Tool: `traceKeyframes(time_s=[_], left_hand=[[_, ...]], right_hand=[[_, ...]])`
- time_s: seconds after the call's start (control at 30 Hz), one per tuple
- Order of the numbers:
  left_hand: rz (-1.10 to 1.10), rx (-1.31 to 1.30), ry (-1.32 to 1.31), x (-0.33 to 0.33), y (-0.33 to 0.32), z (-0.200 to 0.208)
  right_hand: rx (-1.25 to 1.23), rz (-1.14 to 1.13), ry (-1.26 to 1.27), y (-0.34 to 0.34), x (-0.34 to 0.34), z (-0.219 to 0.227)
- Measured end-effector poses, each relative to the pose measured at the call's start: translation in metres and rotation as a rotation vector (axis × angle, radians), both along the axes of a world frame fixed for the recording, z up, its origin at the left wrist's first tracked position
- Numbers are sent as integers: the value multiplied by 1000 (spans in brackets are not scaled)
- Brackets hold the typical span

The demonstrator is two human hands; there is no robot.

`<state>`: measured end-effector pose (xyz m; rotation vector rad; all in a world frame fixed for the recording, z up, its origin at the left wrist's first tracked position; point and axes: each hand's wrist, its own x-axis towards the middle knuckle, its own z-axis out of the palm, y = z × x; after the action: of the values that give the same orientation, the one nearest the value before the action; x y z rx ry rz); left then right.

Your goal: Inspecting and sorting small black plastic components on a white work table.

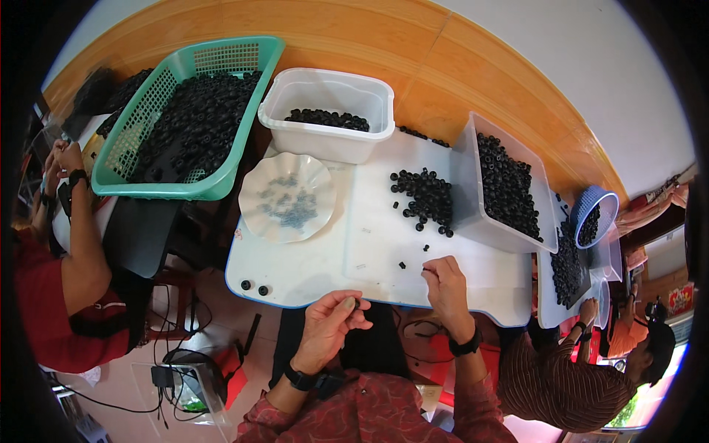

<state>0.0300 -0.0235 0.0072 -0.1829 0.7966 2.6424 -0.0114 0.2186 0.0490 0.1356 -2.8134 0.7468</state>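
Nearer the person than the scalloped plate (325,177) and to its right, the left hand (332,325) is best held steady, its small black part (357,303) turned so the tips do not cover the working face; a light, square touch from the right hand (447,289) should suit so small a part. The left grip is narrow, thumb and fingers closed on that part. Farther right of the plate, the right grip has thumb and forefinger drawn together; I cannot tell whether anything fine sits between them. Right of the plate on the bench (310,269) lies a loose heap of black parts (428,198), with a filled translucent bin (473,199) past it. Just beyond the plate stands a white tub (321,144); left and beyond, a green basket (272,53).
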Motion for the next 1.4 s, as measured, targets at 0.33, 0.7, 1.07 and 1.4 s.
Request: traceKeyframes(time_s=[0.33, 0.7, 1.07, 1.4], left_hand=[[-29, 40, 22, -1, 8, 14], [-41, 102, 31, 0, 12, 20], [-40, 199, 8, 4, 9, 21], [-61, 207, 101, 5, 5, 11]], right_hand=[[-1271, -7, -356, -44, 38, 14], [-1325, 122, -272, -65, 48, 7], [-1142, 124, -192, -78, 50, 9], [-1149, 136, -195, -84, 51, 12]])
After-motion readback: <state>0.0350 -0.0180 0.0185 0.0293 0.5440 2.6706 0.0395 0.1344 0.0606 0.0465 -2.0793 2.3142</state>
